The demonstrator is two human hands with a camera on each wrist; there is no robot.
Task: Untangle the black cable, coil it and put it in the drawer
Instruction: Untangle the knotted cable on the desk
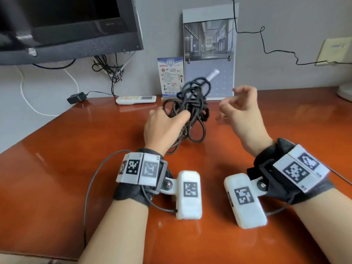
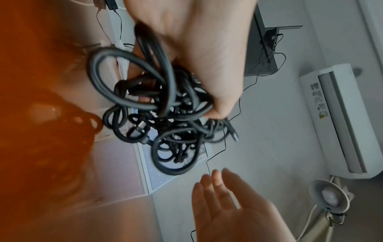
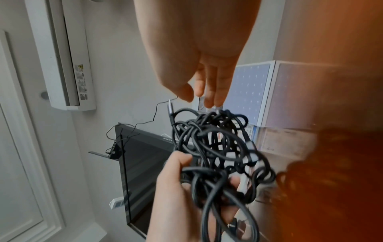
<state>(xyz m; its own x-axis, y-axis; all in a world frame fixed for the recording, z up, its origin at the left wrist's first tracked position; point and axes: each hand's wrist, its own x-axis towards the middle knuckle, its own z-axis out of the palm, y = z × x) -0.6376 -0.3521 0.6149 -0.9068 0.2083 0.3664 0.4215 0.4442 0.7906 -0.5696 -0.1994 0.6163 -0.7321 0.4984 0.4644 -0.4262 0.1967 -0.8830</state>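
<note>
Left hand [image 1: 163,124] has its fingers and thumb curled round the black cable [image 1: 190,111], gripping the knotted bundle; palm faces right, forearm angled in from lower left. The bundle is lifted, its lowest loops hanging to the wooden desk [image 1: 76,168]. Right hand [image 1: 242,109] hovers just beside the tangle, apart from it, fingers loosely bent and spread, holding nothing. A remote control [image 1: 136,99] lies behind, near the wall.

A monitor [image 1: 72,25] stands at the back left of the orange-brown bench [image 1: 57,168]. A white remote [image 1: 136,99] and black adapter [image 1: 76,98] lie near the wall. A calendar [image 1: 209,54] and leaflet [image 1: 170,77] stand behind.
</note>
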